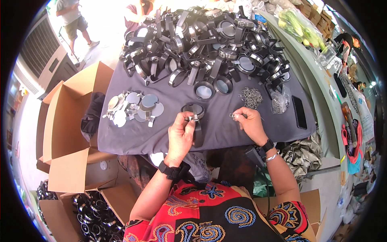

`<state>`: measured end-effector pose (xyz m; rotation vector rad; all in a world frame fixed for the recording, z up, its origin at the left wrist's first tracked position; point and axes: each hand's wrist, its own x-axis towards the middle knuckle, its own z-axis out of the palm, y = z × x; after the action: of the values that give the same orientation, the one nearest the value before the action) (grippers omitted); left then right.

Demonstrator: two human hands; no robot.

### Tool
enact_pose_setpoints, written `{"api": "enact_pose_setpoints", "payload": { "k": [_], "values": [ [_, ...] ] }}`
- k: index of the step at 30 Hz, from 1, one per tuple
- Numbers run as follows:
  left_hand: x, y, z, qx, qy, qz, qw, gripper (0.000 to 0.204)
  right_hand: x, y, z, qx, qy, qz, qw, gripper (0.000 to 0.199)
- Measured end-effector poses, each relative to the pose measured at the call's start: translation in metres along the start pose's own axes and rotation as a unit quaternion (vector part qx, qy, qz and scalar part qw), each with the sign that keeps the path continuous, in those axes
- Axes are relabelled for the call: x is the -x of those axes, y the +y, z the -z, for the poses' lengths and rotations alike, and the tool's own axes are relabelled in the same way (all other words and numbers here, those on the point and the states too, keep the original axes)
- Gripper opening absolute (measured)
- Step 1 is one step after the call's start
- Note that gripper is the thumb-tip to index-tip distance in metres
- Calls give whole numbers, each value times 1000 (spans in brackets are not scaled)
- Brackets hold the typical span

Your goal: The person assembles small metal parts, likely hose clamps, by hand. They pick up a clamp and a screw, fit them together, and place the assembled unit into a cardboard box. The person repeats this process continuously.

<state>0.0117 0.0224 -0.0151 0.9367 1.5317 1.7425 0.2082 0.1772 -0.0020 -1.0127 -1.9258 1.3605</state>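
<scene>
My left hand [180, 135] is closed on a round black ring-shaped part [193, 108] with a metal band and a black handle hanging down. Between the thumb and fingers of my right hand [251, 127] is a small bent wire clip [232, 116], held apart from the ring. Beyond that hand lies a heap of small wire clips [251, 98]. Flat silvery round lids [149, 105] with tabs are spread at the left of the table. Across the far side, similar black handled rings [204, 90] form a large pile.
A grey cloth covers the table [161, 141]. At its right lie a clear plastic bag [281, 100] and a black phone [299, 112]. Open cardboard boxes [68, 121] stand on the left; a lower one holds more black rings [98, 213]. Behind them is a large vented cooler [42, 50].
</scene>
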Motion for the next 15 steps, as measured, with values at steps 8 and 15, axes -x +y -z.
{"api": "enact_pose_setpoints", "payload": {
  "k": [8, 15],
  "values": [
    [-1, -4, 2, -6, -3, -10, 1000, 13, -1, -3, 4, 26, 23, 28, 999, 6],
    [-1, -4, 1, -14, 1, -15, 1000, 14, -11, 7, 0, 210, 133, 274, 929, 6]
  ]
}}
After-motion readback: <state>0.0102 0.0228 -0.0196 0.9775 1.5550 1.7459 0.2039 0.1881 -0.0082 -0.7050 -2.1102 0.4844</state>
